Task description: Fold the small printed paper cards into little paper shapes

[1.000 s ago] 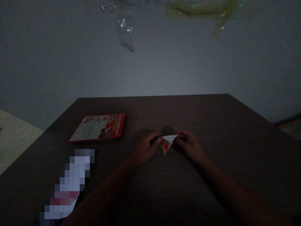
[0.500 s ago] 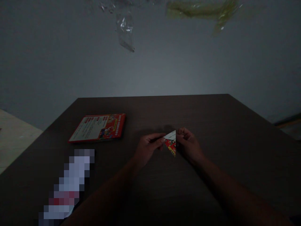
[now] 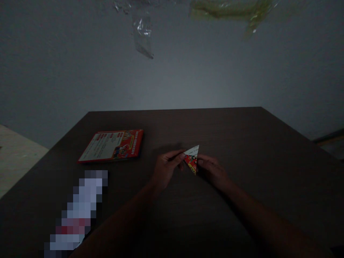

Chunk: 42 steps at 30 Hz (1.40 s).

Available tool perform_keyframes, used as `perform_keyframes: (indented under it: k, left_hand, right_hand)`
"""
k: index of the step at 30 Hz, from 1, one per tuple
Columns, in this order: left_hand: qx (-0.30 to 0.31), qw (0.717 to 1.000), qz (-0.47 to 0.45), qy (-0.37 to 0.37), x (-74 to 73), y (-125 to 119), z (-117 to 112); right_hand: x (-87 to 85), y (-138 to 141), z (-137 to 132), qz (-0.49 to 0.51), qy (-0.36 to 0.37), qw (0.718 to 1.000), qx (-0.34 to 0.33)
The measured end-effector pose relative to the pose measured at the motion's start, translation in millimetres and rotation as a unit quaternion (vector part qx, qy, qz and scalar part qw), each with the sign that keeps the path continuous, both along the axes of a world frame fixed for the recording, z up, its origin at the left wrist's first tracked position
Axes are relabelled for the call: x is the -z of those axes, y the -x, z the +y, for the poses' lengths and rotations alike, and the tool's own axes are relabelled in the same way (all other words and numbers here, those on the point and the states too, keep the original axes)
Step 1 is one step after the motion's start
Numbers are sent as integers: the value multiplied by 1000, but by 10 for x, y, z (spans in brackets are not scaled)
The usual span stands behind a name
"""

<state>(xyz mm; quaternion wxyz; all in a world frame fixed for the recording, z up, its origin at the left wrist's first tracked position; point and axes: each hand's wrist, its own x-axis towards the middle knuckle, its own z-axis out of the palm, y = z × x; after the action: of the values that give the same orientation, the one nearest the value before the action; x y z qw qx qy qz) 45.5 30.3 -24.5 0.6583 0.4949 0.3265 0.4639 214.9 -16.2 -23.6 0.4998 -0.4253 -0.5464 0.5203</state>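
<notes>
Paper: small folded triangle of paper [image 3: 192,158], white on top, red print lower down, held just above the dark counter [image 3: 242,143] near its middle.
Left hand [image 3: 166,168]: pinching the triangle's left corner, fingers closed on it.
Right hand [image 3: 211,170]: gripping the right edge, thumb on top.
Booklet: red one [image 3: 113,145] lying flat, off to the left.
Light: pretty dim tbh.

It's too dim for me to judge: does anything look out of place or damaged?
Nothing on the dark brown wooden table looks spilled or damaged. The left hand and the right hand pinch a small folded red-and-white paper triangle. One oddity: a crumpled clear plastic scrap dangles high on the grey wall.
</notes>
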Motion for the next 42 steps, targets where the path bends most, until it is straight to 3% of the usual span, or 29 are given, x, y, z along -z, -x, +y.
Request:
perform_keyframes:
  k: [9,17,27,31,35,42]
  left_hand:
    - [2,1000,7,-11,18,18,-2]
    - [16,1000,2,1,14,15,-8]
    - [-11,1000,27,1,-72,19,-19]
    - [-8,999,39,-32,-61,35,-11]
    - [-21,999,23,-20,-35,40,9]
    - [-62,994,-65,67,-62,43,61]
  right_hand:
    - [-237,19,-81,-39,-53,994,-93]
    - [-219,38,-84,4,-58,992,-112]
    - [-184,69,-83,28,-21,991,-126]
    - [-148,56,-87,-2,-28,992,-119]
    - [-85,32,-90,-30,-40,994,-100]
    - [-83,-9,-49,-48,-60,996,33]
